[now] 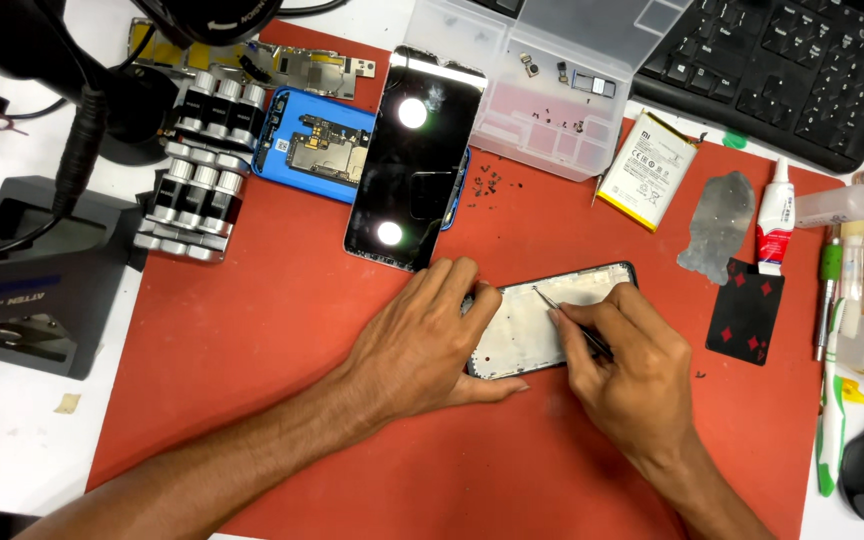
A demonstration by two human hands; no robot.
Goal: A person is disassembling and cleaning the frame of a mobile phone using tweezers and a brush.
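Phone frame (537, 325) lies flat on the red mat (272, 320), thin, light, easily bent. My left hand (427, 335) presses its edge, holding nothing; my right hand (627, 365) pinches tweezers (570, 322) over it.

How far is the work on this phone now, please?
Already done: the screen panel, battery and blue back shell with its board lie apart on the red mat. In hand: left hand steadies the phone frame; right hand works tweezers inside. Nothing looks reassembled.
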